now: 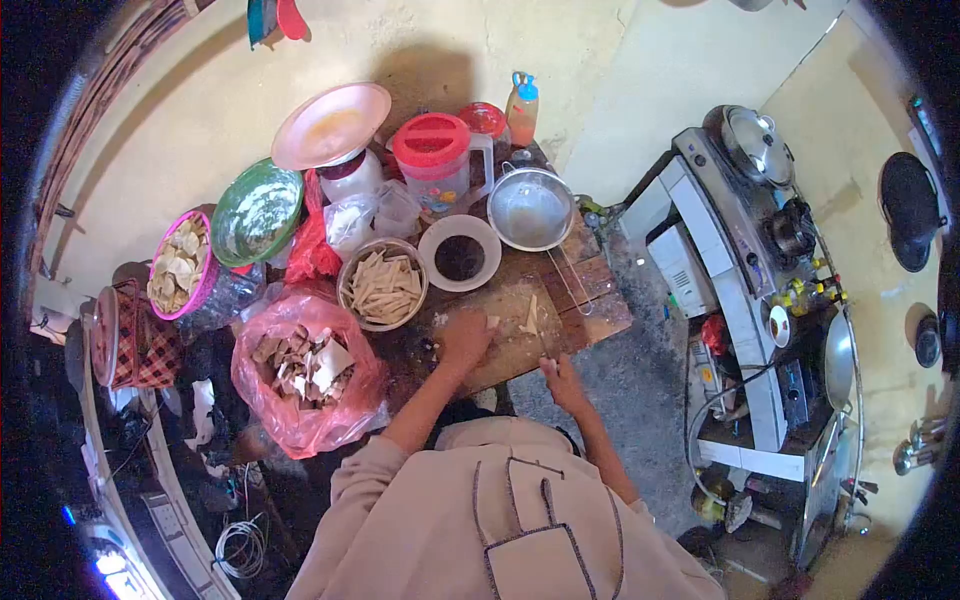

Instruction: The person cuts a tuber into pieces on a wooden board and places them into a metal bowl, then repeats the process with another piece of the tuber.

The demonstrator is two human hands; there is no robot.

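My right hand (pixel 563 382) is closed round the handle of a knife (pixel 543 343), whose thin blade points away from me over the wooden cutting board (pixel 475 365). My left hand (pixel 467 340) rests on the board with its fingers bent together at a small pale food piece (pixel 492 322); part of that piece is hidden. Between the hands and a little beyond lie a few pale cut strips (pixel 530 317). Behind my left hand stands a bowl of similar strips (pixel 383 288). Beside it is a white bowl of dark liquid (pixel 458 256).
A pink plastic bag (pixel 310 375) of brown and white pieces sits at the left. A metal strainer (pixel 531 208), red-lidded jug (pixel 432 165), green basin (pixel 257 212) and pink basket of chips (pixel 181 265) crowd the back. The stove (pixel 735 220) stands at right.
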